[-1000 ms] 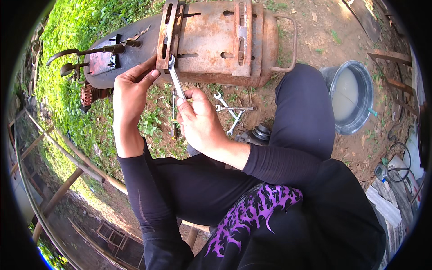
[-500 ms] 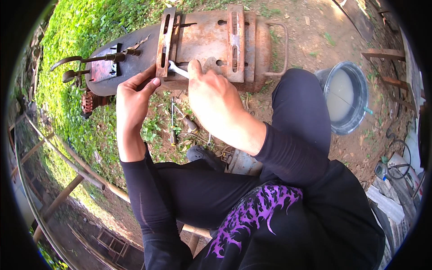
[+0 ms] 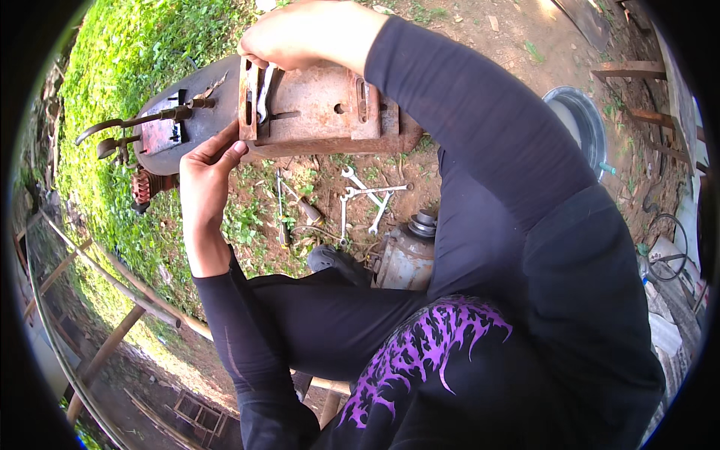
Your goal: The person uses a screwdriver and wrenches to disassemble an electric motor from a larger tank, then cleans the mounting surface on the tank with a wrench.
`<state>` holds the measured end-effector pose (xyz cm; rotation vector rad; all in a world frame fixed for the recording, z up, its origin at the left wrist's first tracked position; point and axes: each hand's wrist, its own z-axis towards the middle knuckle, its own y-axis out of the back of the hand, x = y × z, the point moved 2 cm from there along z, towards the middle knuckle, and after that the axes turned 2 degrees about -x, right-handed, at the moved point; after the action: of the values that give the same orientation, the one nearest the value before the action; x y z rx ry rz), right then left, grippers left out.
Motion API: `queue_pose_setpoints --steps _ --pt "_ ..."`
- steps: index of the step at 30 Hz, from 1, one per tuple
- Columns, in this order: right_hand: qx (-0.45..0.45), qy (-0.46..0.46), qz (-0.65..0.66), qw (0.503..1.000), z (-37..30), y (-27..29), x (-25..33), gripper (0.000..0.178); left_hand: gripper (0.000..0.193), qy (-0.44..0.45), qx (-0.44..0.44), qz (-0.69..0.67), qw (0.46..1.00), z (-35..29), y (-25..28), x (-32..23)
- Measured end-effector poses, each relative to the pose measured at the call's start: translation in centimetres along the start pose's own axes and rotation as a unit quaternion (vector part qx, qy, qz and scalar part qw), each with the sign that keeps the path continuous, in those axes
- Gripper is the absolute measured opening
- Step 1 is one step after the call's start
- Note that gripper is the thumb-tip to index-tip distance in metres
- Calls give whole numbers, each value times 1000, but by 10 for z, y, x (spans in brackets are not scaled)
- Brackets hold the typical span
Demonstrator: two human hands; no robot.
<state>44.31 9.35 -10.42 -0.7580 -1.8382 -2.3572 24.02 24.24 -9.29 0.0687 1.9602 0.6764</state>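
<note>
A rusty metal tank (image 3: 311, 97) lies across the top of the view, with a slotted metal bracket (image 3: 248, 97) across it. My left hand (image 3: 206, 169) is closed at the bracket's near end, thumb and finger pinched against it. Over the bracket's far end, my right hand (image 3: 307, 34) bends down with its fingers curled; what they grip is hidden. A silver wrench (image 3: 264, 96) lies along the bracket, its far end passing beneath that hand. A second slotted bracket (image 3: 365, 109) sits further right on the tank, partly covered by my right sleeve.
Several wrenches (image 3: 367, 192) and screwdrivers (image 3: 310, 210) lie on the ground below the tank. A motor-like metal unit with a pulley (image 3: 406, 259) stands by my leg. A bucket of cloudy liquid (image 3: 596, 131) is at right; bamboo poles (image 3: 112, 337) cross at left.
My right hand has gone from the bracket's near end to its far end. The wrench now lies along the bracket. My left hand stays at the near end. The whole view has shifted slightly.
</note>
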Motion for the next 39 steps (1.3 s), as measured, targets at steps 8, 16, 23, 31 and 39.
queue_pose_setpoints --steps 8,16,23,31,39 --pt "-229 94 -137 959 -75 41 -11 14 36 21 -24 -23 999 -1 0 1" --pt "-144 -63 160 975 -146 23 100 15 34 48 -39 -57 996 4 -3 3" --pt "-123 -216 197 948 -129 -23 117 22 30 31 -39 -60 997 2 -9 -5" --pt "-157 -241 284 915 -131 -59 138 40 31 32 -34 -64 997 3 -6 -5" --pt "-130 -279 309 900 -117 -67 137 38 32 31 -26 -65 997 6 -2 -4"
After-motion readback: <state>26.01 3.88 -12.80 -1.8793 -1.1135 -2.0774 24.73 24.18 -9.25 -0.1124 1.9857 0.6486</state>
